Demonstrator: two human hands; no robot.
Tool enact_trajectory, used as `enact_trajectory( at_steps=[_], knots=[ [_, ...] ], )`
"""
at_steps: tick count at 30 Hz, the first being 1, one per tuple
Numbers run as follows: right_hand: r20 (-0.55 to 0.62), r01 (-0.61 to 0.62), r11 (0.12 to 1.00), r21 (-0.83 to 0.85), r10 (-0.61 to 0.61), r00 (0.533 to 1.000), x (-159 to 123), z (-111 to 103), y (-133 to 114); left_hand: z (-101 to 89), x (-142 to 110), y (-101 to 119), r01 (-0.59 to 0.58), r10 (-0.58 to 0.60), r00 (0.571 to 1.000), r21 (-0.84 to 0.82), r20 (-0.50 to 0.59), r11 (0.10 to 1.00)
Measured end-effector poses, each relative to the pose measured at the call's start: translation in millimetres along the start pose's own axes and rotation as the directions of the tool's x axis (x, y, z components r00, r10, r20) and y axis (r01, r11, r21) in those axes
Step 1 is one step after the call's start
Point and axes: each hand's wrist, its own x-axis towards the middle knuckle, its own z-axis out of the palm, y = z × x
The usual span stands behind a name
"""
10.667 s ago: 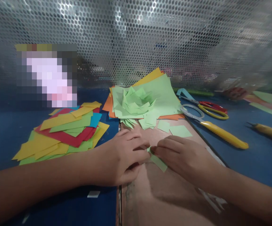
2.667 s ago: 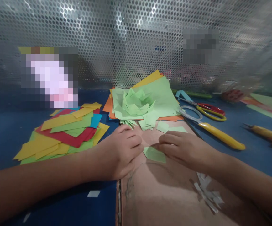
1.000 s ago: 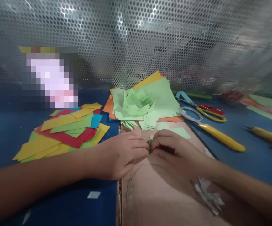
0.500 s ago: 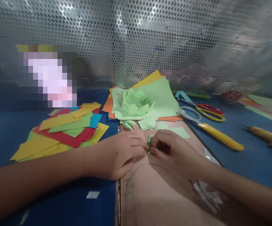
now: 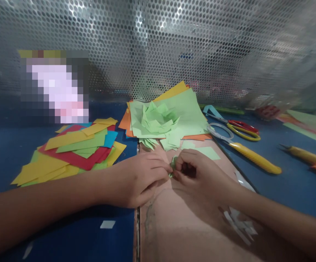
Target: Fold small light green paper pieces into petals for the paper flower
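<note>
Folding, apparently: left hand (image 5: pixel 139 179) and right hand (image 5: pixel 205 175) hold one green slip (image 5: pixel 173 161) (mostly hidden). Creasing calls for aligned edges.

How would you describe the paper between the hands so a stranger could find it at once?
Start at the pinkish-brown board running up the middle, with blue surface on both sides. Over it, the left hand and right hand almost meet. Between them is a small green paper slip, partly hidden: the only paper in a grip, unlike the loose green pieces beyond.
</note>
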Motion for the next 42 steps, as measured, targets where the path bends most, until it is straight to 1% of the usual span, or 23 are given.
enact_trajectory(
  at_steps=[5,12,17,23,28,32,36,42],
  knots=[
    [-0.004,0.01,1.0,0.019,-0.01,1.0,-1.0,0.8,0.9,0.6,0.3,0.8,0.019,-0.019,1.0,-0.019,0.003,1.0],
    [0.011,-0.007,0.999,0.052,0.006,1.0,-0.7,1.8,6.6,1.7,0.2,-2.1,-0.013,0.013,1.0,0.028,0.022,1.0],
    [0.022,-0.034,0.998,0.057,0.032,0.999,-0.7,-0.3,3.9,0.1,0.9,-0.7,-0.042,0.038,0.998,0.072,0.056,0.996],
    [0.049,0.014,0.999,0.052,-0.017,0.999,-0.8,-3.7,2.7,1.0,-0.3,-0.7,-0.092,0.082,0.994,0.145,0.076,0.985],
    [0.042,0.032,0.999,0.033,-0.034,0.999,-0.3,-2.2,3.5,2.8,-1.2,-2.9,-0.044,0.038,0.998,0.105,0.057,0.994],
    [0.041,0.043,0.998,0.036,-0.044,0.998,-0.3,-1.9,2.1,2.2,-1.0,-2.7,-0.03,0.026,0.998,0.066,0.056,0.997],
    [0.03,0.0,0.998,0.062,-0.002,1.0,-1.3,-1.6,2.1,0.6,0.6,-0.9,-0.028,0.022,0.997,0.076,0.074,0.997],
    [0.072,-0.116,0.963,0.243,0.102,0.992,0.7,-2.9,1.8,-0.5,2.9,1.0,-0.04,0.034,0.998,0.092,0.058,0.995]
  ],
)
